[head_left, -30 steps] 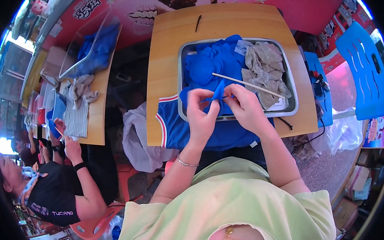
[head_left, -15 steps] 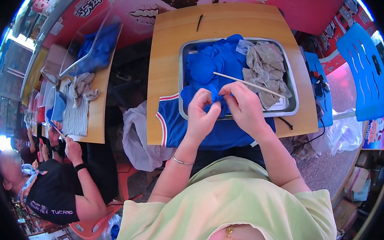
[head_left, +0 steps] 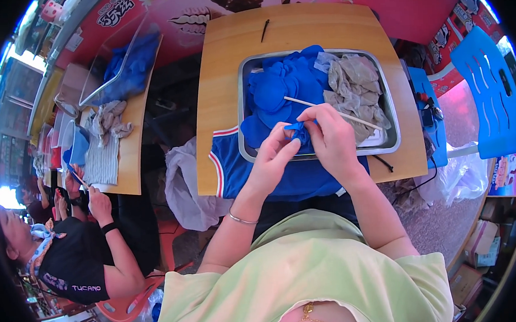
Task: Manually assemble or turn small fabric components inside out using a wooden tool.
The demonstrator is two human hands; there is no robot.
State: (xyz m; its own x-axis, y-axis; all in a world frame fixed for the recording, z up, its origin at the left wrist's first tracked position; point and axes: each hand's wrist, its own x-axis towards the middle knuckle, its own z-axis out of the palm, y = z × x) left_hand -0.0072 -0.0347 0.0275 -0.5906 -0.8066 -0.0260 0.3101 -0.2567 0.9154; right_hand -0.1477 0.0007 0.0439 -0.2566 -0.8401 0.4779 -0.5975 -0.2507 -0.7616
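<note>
Above the near edge of a metal tray [head_left: 242, 112], my left hand [head_left: 274, 157] and my right hand [head_left: 333, 135] pinch a small crumpled piece of thin blue cloth [head_left: 299, 135] between their fingertips. Inside the tray, to the left, lies a heap of round blue cloth pieces [head_left: 270, 94]. Crumpled beige material with clear plastic [head_left: 356, 80] fills its right side. A thin pale stick [head_left: 303, 102] lies slanting across both, its middle close behind my right fingers. Under my wrists, a blue garment with red and white trim [head_left: 230, 165] is spread over the table's near edge.
The wooden table [head_left: 224, 63] carries a black strip [head_left: 265, 31] at the back and another [head_left: 383, 165] by the tray's near right corner. At left, a co-worker [head_left: 79, 252] sits by another table with a clear bin [head_left: 114, 81]. A blue chair [head_left: 488, 90] stands at right.
Both hands have shifted slightly right, and the blue cloth between them looks more bunched. The co-worker's head has turned.
</note>
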